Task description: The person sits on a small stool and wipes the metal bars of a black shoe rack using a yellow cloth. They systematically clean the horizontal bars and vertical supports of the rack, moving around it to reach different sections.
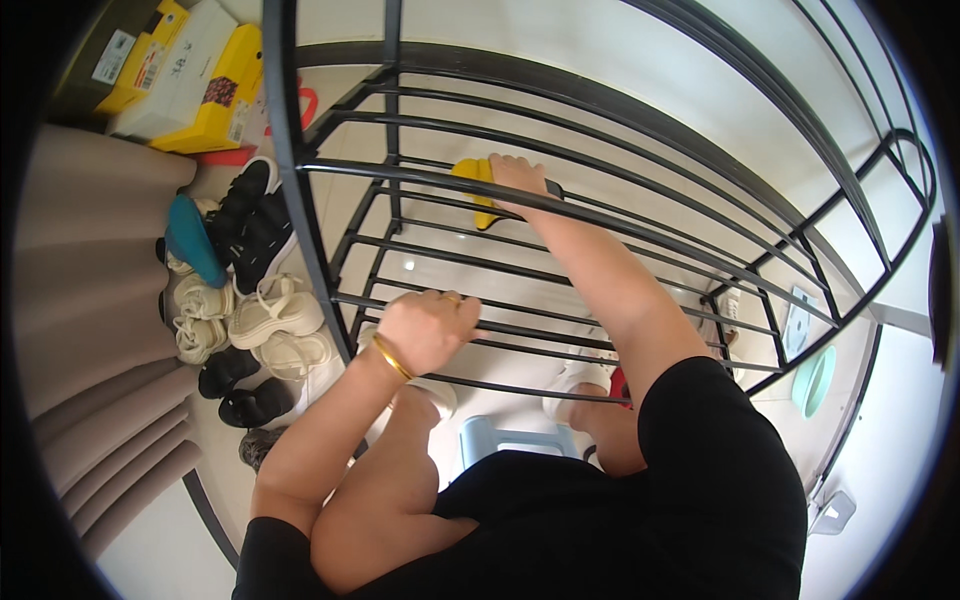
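Note:
A black metal rack of parallel bars stands in front of me, with several tiers visible. My left hand is closed around a lower front bar, and a gold bangle sits on its wrist. My right hand reaches between the bars from the front and is shut on a yellow cloth, pressed against a bar toward the back of a shelf. Part of the cloth is hidden behind the hand and the front bar. Dark material shows at the cloth's lower edge and beside the wrist.
Several shoes, such as black sneakers and cream sandals, lie left of the rack near a teal insole-like piece. Shoe boxes stand behind a grey-brown curtain. A light-blue stool is beneath me; a mint basin sits right.

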A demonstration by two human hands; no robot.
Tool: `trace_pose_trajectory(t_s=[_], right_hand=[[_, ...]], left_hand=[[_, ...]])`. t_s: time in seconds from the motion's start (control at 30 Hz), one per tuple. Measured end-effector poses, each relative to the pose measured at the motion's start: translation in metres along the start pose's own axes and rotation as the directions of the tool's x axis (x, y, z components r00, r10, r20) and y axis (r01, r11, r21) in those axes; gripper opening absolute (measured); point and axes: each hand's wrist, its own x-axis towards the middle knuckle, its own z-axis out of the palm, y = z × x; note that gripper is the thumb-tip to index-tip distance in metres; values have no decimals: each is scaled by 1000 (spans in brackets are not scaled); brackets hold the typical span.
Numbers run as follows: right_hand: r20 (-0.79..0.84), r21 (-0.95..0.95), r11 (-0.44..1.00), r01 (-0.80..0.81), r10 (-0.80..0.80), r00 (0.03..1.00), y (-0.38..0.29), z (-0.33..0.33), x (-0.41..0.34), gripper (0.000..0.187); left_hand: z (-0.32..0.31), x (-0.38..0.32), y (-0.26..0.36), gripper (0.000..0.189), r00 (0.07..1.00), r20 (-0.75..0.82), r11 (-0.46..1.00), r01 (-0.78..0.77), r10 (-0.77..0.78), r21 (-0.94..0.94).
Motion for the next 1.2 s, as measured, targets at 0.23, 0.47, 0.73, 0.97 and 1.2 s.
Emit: trace_pose_trajectory(t_s=[0.23, 0.47, 0.73, 0.97, 1.2], right_hand=[[-205, 799, 584, 140, 46, 978, -49, 8, 45, 26], [-82, 850, -519, 85, 28, 996, -18, -48, -20, 30], [-309, 554, 809, 195, -17, 951, -87, -33, -11, 45], [-278, 370, 854, 366, -274, 921, -115, -9, -20, 32], [-544, 465, 854, 232, 69, 836, -102, -13, -24, 27]], left_hand=[[2, -1, -2, 31, 999, -50, 1000, -1, 0, -28], [2, -4, -2, 30, 999, -13, 995, 43, -45, -95], [6, -5, -2, 30, 999, -13, 996, 40, -42, -78], [4, -3, -1, 30, 999, -39, 997, 24, -27, -68], [10, -7, -1, 29, 999, 13, 991, 41, -40, -126]])
